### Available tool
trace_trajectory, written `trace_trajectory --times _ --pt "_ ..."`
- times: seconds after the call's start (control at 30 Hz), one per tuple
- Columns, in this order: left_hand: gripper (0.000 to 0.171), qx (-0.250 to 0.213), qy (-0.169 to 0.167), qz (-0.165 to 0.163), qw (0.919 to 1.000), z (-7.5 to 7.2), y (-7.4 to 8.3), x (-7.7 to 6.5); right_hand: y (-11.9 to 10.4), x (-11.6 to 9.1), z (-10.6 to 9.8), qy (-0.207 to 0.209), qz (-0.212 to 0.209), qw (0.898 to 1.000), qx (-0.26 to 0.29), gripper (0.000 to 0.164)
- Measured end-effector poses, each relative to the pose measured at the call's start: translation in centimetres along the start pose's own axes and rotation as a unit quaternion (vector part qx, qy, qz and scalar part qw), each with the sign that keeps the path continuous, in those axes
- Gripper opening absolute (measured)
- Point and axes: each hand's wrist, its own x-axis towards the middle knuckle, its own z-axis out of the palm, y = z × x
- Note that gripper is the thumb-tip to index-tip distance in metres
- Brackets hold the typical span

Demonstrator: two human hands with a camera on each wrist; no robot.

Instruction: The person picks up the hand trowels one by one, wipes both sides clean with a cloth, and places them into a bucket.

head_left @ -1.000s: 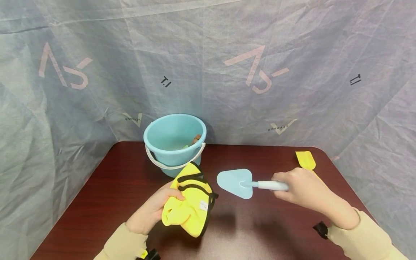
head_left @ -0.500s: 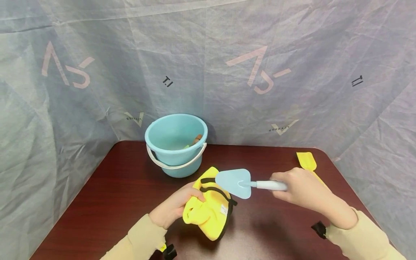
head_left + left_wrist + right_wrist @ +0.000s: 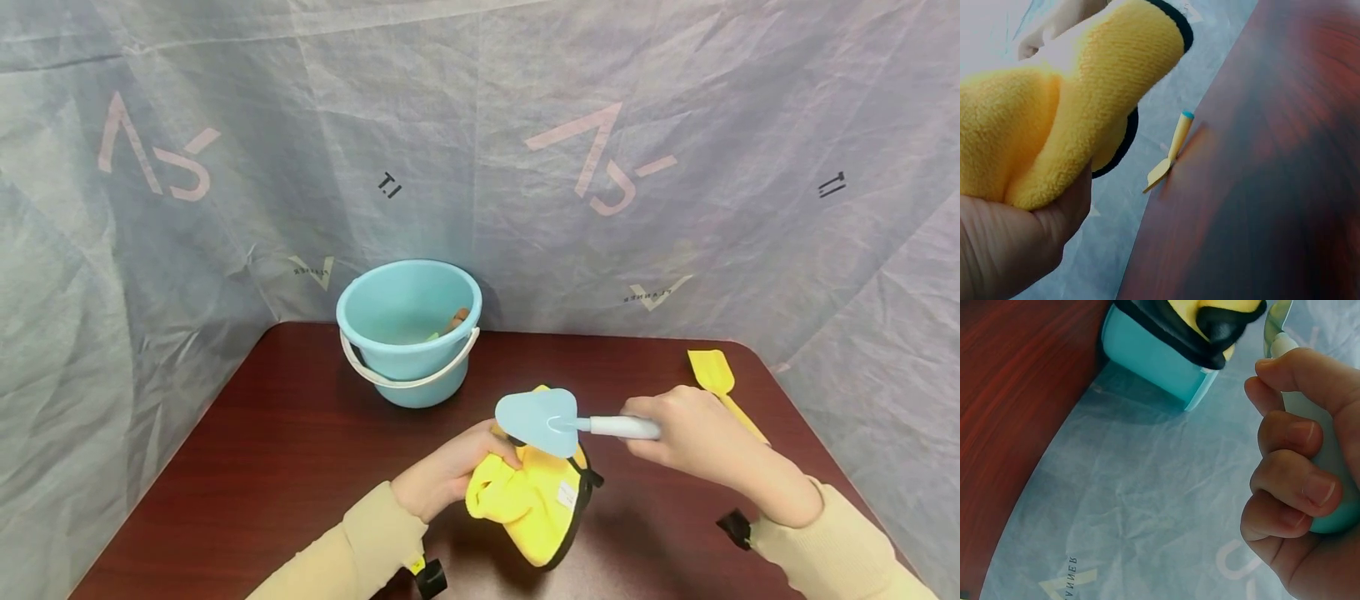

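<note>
Light-blue bucket (image 3: 408, 367) standing near far edge of table (image 3: 292, 400), left of middle, brown object (image 3: 456, 321) lying inside. Left hand (image 3: 459, 468) clamping black-trimmed yellow cloth (image 3: 543, 512), holding it above table, well in from left edge. Trowel (image 3: 553, 422) pointing left, blade overlapping cloth; contact unclear. Right hand (image 3: 690, 435) gripping trowel's handle (image 3: 618, 427). Yellow shovel (image 3: 714, 373) lying near far right corner.

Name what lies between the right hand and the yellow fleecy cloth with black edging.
The light-blue trowel with a rounded triangular blade. In the head view, its white handle is in the right hand and its blade overlaps the cloth; contact is unclear.
</note>
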Motion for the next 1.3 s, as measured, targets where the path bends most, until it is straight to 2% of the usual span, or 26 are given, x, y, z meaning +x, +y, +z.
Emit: trace_trajectory --times 0.17,0.33,0.5,0.6,0.83,0.93,1.1,1.3 --pt "0.051 -0.009 -0.032 -0.004 0.9995 0.6 0.0 0.7 0.2 0.0 0.2 0.000 0.001 1.000 0.010 0.025" --pt "0.048 -0.023 -0.041 -0.013 0.9988 1.0 0.1 0.8 0.2 0.0 0.1 -0.001 0.002 1.000 0.008 0.024" --pt "0.044 -0.035 -0.054 -0.014 0.9978 1.3 0.2 0.5 0.2 0.1 0.1 0.011 -0.010 1.000 0.016 0.023" --pt "0.042 -0.046 -0.072 -0.010 0.9963 1.7 0.5 0.1 0.2 0.1 0.0 0.014 -0.011 1.000 0.021 0.023" --pt "0.045 -0.051 -0.099 0.018 0.9936 2.2 1.3 -1.1 -0.1 0.2 -0.3 0.023 -0.018 0.999 0.013 0.025" --pt "0.049 -0.054 -0.098 0.018 0.9936 2.0 1.5 -1.5 -0.2 0.2 -0.3 0.030 -0.020 0.999 0.008 0.026" --pt "0.054 -0.053 -0.073 0.011 0.9958 1.6 1.7 -2.2 -0.2 0.1 -0.3 0.022 -0.017 1.000 0.008 0.025" --pt "0.043 -0.044 -0.061 0.024 0.9969 1.4 1.9 -2.8 -0.1 0.1 -0.2 0.023 -0.013 1.000 0.002 0.026"
